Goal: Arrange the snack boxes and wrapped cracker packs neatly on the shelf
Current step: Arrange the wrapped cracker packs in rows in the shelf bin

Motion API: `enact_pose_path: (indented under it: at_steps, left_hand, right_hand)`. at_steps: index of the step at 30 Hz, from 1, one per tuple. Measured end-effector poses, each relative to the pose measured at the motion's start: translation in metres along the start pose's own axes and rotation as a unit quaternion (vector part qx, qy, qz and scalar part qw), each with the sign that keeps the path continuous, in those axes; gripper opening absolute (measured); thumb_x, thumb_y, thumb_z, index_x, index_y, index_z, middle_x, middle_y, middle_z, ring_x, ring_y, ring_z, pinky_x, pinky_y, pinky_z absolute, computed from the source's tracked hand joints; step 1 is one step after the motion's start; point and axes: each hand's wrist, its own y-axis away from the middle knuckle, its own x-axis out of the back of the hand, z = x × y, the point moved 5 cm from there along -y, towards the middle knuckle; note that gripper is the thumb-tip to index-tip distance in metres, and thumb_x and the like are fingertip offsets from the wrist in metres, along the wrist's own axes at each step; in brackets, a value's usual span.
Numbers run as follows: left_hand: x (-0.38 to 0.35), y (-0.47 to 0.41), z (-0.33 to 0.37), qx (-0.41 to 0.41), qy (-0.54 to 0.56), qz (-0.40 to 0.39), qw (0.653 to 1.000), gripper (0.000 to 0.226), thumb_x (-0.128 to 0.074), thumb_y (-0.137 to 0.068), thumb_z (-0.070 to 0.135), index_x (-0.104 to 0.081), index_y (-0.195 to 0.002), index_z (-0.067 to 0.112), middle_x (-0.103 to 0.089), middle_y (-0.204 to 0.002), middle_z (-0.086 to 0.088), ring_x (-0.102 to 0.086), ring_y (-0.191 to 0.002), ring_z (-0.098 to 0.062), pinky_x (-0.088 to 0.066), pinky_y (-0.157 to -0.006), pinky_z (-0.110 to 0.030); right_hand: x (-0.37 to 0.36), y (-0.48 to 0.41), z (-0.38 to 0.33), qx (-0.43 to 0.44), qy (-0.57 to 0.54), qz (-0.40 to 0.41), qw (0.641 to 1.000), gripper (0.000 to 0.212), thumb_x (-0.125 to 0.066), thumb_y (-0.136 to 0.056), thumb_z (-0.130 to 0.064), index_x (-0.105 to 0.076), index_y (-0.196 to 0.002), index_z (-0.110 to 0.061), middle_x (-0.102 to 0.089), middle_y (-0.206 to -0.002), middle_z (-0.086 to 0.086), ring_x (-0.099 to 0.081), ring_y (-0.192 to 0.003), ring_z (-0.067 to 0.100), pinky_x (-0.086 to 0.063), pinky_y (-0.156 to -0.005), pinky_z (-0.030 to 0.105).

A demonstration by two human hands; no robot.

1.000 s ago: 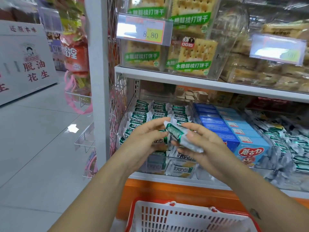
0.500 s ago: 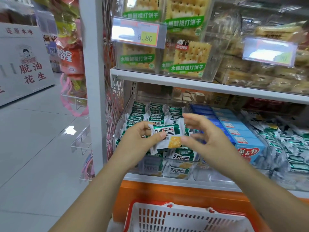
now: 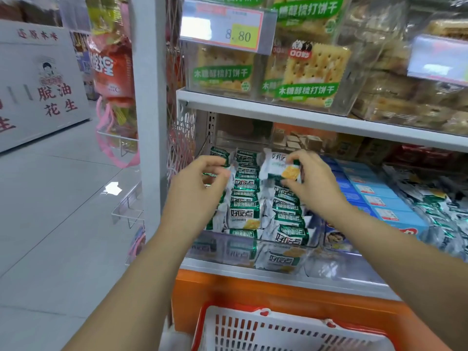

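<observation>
A wrapped cracker pack (image 3: 283,171), held between both hands in front of the clear acrylic bin (image 3: 286,243) a sec ago, has been carried to the back of that bin and is now pinched by the right hand (image 3: 312,183) alone, thumb below and fingertips on top, over the rear end of the right-hand row. The left hand (image 3: 196,191) has let go of it and is curled over the left row w/ fingertips closed on the edge of another pack there; how firm that grip is cannot be told. Judged from this, the pack is about to be slotted in behind its row, so one more item is nearly placed; the rows already look fairly even, though a few packs at the bin's front lie loose and tilted.

Just right of the bin, blue snack boxes (image 3: 374,198) are lined front to back on the same white shelf (image 3: 253,272). Above the bin, an upper shelf carries clear tubs of crackers (image 3: 309,72) and a price tag (image 3: 228,29) reading 8.80. Below the bin an orange base panel is seen, and nearer the camera a red-and-white shopping basket (image 3: 291,330). Left of the bin: a white upright post, hanging snack bags, pale tiled shop floor.
</observation>
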Motion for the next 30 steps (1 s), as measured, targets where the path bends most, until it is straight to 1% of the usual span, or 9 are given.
enact_pose_path:
  at_steps: [2,5,10,13,15,19,23,25,30]
  left_hand:
    - [0.005,-0.006,-0.005,-0.012,-0.033,0.024,0.999,0.014,-0.057,-0.093,0.024,-0.061,-0.103,0.033,-0.062,-0.092,0.021,-0.057,-0.086,0.009,-0.039,-0.067,-0.003]
    - [0.009,-0.013,-0.014,-0.022,-0.065,0.047,0.997,0.015,-0.056,-0.093,0.019,-0.063,-0.104,0.028,-0.06,-0.089,0.024,-0.054,-0.087,0.011,-0.037,-0.073,-0.004]
    - [0.015,-0.015,-0.022,-0.025,-0.105,0.058,0.992,0.016,-0.056,-0.093,0.018,-0.063,-0.104,0.027,-0.059,-0.09,0.023,-0.053,-0.087,0.007,-0.033,-0.07,0.008]
    - [0.016,-0.013,-0.024,-0.016,-0.116,0.047,0.992,0.018,-0.056,-0.093,0.018,-0.064,-0.107,0.025,-0.06,-0.099,0.018,-0.052,-0.095,0.002,-0.029,-0.07,0.01]
    - [0.015,-0.012,-0.026,-0.009,-0.118,0.034,0.992,0.019,-0.056,-0.093,0.018,-0.065,-0.109,0.024,-0.06,-0.102,0.017,-0.052,-0.096,0.001,-0.031,-0.071,0.006]
    - [0.013,-0.01,-0.026,0.005,-0.125,0.018,0.992,0.021,-0.057,-0.093,0.018,-0.065,-0.112,0.022,-0.058,-0.104,0.016,-0.05,-0.098,0.0,-0.032,-0.086,-0.014]
    - [0.012,-0.009,-0.025,0.011,-0.128,0.014,0.992,0.021,-0.056,-0.093,0.018,-0.064,-0.112,0.021,-0.057,-0.104,0.016,-0.049,-0.099,0.0,-0.032,-0.087,-0.016]
    - [0.012,-0.009,-0.024,0.013,-0.124,0.013,0.992,0.021,-0.056,-0.093,0.018,-0.064,-0.112,0.021,-0.058,-0.106,0.015,-0.048,-0.1,0.0,-0.032,-0.088,-0.016]
    - [0.012,-0.007,-0.024,0.007,-0.132,-0.001,0.991,0.022,-0.057,-0.093,0.017,-0.064,-0.113,0.021,-0.062,-0.117,0.008,-0.047,-0.101,0.0,-0.032,-0.089,-0.017]
  right_hand:
    - [-0.009,-0.028,0.018,-0.028,0.065,-0.016,0.997,0.034,-0.067,-0.086,-0.02,-0.052,-0.116,-0.012,-0.052,-0.094,0.007,-0.053,-0.091,0.029,-0.041,-0.068,0.035]
    - [-0.025,-0.063,0.033,-0.023,0.109,-0.035,0.993,0.038,-0.065,-0.083,-0.009,-0.053,-0.119,-0.008,-0.051,-0.122,0.019,-0.052,-0.106,0.038,-0.045,-0.079,0.038]
    - [-0.05,-0.089,0.054,-0.087,0.192,-0.118,0.97,0.025,-0.062,-0.088,-0.017,-0.053,-0.11,-0.023,-0.055,-0.128,0.008,-0.052,-0.112,0.032,-0.042,-0.09,0.037]
    - [-0.053,-0.086,0.062,-0.102,0.19,-0.168,0.962,0.029,-0.059,-0.09,-0.03,-0.053,-0.118,-0.032,-0.053,-0.133,0.004,-0.044,-0.126,0.03,-0.032,-0.108,0.044]
    - [-0.047,-0.078,0.059,-0.083,0.18,-0.153,0.968,0.037,-0.057,-0.089,-0.032,-0.053,-0.126,-0.031,-0.051,-0.136,0.004,-0.044,-0.126,0.031,-0.035,-0.106,0.046]
    - [-0.025,-0.047,0.013,-0.015,0.059,-0.11,0.992,0.035,-0.058,-0.091,-0.028,-0.057,-0.127,-0.024,-0.062,-0.121,0.005,-0.059,-0.09,0.021,-0.047,-0.077,0.028]
    - [-0.021,-0.012,-0.051,0.095,-0.012,-0.224,0.97,0.032,-0.064,-0.088,-0.035,-0.064,-0.118,-0.023,-0.065,-0.118,-0.008,-0.058,-0.104,0.006,-0.043,-0.097,0.025]
    - [-0.03,-0.003,-0.067,0.13,0.05,-0.276,0.951,0.037,-0.066,-0.084,-0.043,-0.064,-0.116,-0.025,-0.067,-0.114,-0.01,-0.06,-0.103,0.007,-0.041,-0.1,0.03]
    - [-0.053,0.003,-0.076,0.152,0.19,-0.268,0.932,0.038,-0.071,-0.078,-0.043,-0.063,-0.11,-0.024,-0.064,-0.1,-0.008,-0.055,-0.098,0.017,-0.022,-0.109,0.042]
